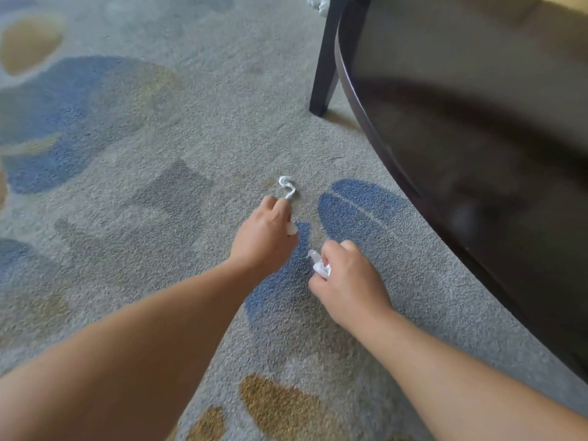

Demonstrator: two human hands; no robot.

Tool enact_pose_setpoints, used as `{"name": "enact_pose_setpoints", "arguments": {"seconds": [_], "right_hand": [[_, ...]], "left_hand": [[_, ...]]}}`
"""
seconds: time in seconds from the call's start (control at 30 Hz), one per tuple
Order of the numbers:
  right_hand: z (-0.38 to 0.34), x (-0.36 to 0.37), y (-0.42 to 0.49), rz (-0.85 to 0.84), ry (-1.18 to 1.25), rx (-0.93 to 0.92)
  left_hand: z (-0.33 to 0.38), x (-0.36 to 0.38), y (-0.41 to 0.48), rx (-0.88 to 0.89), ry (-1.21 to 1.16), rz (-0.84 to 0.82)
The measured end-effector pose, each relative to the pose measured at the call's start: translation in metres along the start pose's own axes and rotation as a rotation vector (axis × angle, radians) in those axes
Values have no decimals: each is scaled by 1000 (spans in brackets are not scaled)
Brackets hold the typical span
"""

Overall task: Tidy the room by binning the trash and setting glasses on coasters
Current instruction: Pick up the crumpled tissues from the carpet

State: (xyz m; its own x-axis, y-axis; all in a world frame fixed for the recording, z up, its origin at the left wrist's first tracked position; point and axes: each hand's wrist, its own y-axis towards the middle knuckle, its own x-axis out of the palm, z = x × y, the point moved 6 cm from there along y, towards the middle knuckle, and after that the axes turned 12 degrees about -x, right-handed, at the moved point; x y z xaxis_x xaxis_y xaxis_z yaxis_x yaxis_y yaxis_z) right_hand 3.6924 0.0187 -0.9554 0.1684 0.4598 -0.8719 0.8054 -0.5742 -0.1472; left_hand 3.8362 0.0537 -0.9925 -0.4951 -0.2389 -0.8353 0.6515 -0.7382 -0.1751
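Two scraps are being gathered off the carpet. Left hand pinches a twisted white scrap; right hand, nearer, clamps a crumpled tissue beside the dark tabletop.

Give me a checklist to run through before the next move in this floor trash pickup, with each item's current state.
1. Left hand pinches the twisted white paper scrap: ok.
2. That scrap lifted off the carpet: cannot tell.
3. Right hand grips the crumpled white scrap: ok.
4. Bin in view for the drop: not ok.
5. Both hands apart from the dark table: ok.
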Motion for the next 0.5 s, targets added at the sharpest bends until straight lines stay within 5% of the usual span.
{"name": "enact_pose_setpoints", "arguments": {"seconds": [0.3,0.5], "right_hand": [[-14,-19,2,37,-9,-30],[-29,-26,7,26,-42,-60]], "left_hand": [[3,41,44,-97,310,-303],[-8,3,41,-69,198,-119]]}}
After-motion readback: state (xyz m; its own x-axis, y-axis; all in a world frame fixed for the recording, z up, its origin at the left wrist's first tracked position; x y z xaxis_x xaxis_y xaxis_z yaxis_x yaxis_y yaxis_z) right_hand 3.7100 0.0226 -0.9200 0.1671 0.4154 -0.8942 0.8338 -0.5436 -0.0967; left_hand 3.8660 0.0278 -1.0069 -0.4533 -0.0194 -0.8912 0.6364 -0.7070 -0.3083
